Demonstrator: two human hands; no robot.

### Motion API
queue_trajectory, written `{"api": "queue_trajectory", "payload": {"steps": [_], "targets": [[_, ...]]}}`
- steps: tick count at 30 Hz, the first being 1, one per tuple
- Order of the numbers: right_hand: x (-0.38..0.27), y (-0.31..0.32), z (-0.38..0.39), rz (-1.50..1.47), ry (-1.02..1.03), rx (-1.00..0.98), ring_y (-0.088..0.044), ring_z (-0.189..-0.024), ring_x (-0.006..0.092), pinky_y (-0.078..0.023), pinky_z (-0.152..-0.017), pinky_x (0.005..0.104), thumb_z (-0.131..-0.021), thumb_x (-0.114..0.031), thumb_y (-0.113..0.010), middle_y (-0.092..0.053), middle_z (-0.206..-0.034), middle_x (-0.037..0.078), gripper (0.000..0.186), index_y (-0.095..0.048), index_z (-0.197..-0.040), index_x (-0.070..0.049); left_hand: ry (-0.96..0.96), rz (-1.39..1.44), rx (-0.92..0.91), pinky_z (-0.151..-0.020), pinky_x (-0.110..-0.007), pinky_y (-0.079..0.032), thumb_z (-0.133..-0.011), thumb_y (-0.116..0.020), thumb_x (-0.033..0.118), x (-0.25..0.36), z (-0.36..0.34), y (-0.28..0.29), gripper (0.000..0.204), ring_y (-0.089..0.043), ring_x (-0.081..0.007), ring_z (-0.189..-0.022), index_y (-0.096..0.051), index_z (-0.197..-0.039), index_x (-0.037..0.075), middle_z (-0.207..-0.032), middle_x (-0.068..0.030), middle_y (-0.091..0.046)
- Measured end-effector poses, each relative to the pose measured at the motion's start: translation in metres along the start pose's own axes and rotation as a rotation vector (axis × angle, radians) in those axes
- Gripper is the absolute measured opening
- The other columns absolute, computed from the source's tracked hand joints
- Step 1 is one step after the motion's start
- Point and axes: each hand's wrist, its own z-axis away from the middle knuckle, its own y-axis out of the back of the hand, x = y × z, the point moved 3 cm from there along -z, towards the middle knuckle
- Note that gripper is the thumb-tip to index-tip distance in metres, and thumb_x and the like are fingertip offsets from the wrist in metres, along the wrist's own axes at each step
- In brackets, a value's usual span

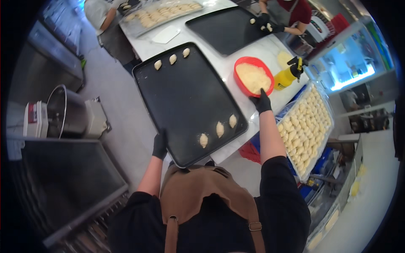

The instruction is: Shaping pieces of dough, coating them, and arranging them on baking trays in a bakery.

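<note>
A large black baking tray (185,97) lies in front of me, its near end reaching past the table edge. Three pale shaped dough pieces (220,129) sit in its near right corner, and three more dough pieces (173,59) line the far end. My left hand (160,145), black-gloved, grips the tray's left edge, with some fingers hidden. My right hand (262,101), also gloved, is closed on the near rim of a red bowl (237,80). Pale, grated- or crumb-like topping (253,76) fills that bowl.
A yellow spray bottle (285,78) stands right of the bowl. Farther right is a tray packed with dough pieces (306,126). A second black tray (223,29) lies beyond, where a co-worker's gloved hands (270,26) handle dough. Another person (101,21) stands far left. A mixer (67,111) is at left.
</note>
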Motion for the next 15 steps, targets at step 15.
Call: {"api": "queue_trajectory", "payload": {"steps": [15], "targets": [[-0.03, -0.029, -0.108, 0.095, 0.093, 0.13, -0.067, -0.077, 0.0346, -0.061, -0.063, 0.0476, -0.09, -0.051, -0.072, -0.066, -0.098, 0.024, 0.059, -0.059, -0.12, -0.003, -0.117, -0.245, -0.159, -0.054, -0.029, -0.043, -0.104, -0.044, 0.056, -0.051, 0.041, -0.124, 0.06, -0.054, -0.0149, -0.066, -0.062, -0.089, 0.001, -0.077, -0.0052, -0.06]]}}
